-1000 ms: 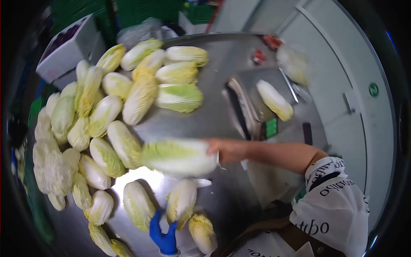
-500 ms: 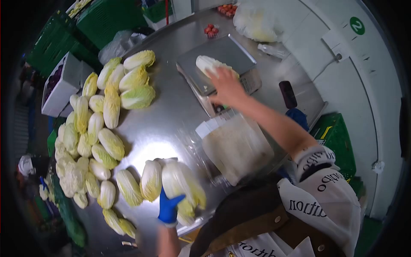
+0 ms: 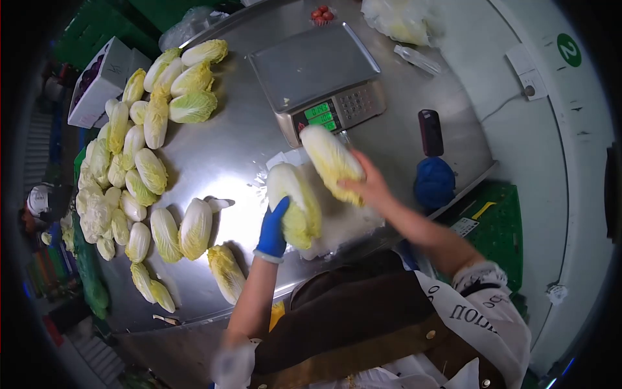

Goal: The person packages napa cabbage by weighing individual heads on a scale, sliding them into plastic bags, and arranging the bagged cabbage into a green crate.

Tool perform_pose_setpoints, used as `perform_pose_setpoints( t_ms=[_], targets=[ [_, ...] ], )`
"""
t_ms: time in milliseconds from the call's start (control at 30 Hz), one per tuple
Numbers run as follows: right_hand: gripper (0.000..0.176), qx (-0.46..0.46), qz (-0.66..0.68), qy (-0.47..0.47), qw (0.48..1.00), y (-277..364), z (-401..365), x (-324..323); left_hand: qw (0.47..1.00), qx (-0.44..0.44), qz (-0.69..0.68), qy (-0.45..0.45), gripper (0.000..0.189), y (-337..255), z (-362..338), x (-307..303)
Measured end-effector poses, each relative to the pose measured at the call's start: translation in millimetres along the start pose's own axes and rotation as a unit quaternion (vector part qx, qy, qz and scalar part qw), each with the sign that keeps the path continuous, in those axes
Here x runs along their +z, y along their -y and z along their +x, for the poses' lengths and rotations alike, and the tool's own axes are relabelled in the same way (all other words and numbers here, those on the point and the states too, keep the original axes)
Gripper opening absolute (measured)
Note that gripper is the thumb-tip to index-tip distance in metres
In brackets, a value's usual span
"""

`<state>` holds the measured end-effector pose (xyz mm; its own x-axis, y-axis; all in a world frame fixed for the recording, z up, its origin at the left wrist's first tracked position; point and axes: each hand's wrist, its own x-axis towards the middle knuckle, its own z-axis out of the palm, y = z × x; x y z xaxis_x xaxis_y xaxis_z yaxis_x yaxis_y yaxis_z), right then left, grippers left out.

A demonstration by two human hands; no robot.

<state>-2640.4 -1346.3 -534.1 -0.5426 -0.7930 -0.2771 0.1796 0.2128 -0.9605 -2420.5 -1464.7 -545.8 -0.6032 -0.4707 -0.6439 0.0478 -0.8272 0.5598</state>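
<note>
My left hand [image 3: 273, 232], in a blue glove, grips a large napa cabbage [image 3: 297, 211] with pale leaves and a white base. In my bare right hand [image 3: 370, 185] is a second, slimmer napa cabbage [image 3: 329, 159], tilted with its white end toward the scale. Both cabbages are held over a stack of clear plastic bags [image 3: 350, 228], which they partly hide. Just beyond stands a digital scale [image 3: 311, 68] with a lit green display; only small leaf scraps lie on its pan. Two upright-lying cabbages [image 3: 195, 228] and a yellowish one [image 3: 227, 273] rest left of my gloved hand.
Several more napa cabbages [image 3: 135, 146] are heaped along the left of the steel table [image 3: 220, 155]. A small knife [image 3: 166, 319] lies near the front edge. On the right are a phone [image 3: 431, 133] and a blue bundle [image 3: 435, 183]. Tomatoes [image 3: 321, 14] sit behind the scale.
My right hand has lifted the cabbage off the scale and brought it toward me. My left hand has raised the large cabbage and moved it up and right, over the bags. The view has shifted.
</note>
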Motion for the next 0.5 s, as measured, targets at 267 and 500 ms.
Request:
perform_pose_setpoints(
  t_ms=[267,500],
  targets=[
    [0.081,0.037,-0.304,-0.008,0.952,-110.0,-42.0,3.2,0.908,0.197,0.343,-0.139,0.075,114.5,62.1,-13.9],
    [0.074,-0.078,-0.356,-0.072,0.928,-69.1,-38.5,-43.0,0.876,0.293,0.303,-0.232,0.032,67.3,12.3,-49.8]
  ],
)
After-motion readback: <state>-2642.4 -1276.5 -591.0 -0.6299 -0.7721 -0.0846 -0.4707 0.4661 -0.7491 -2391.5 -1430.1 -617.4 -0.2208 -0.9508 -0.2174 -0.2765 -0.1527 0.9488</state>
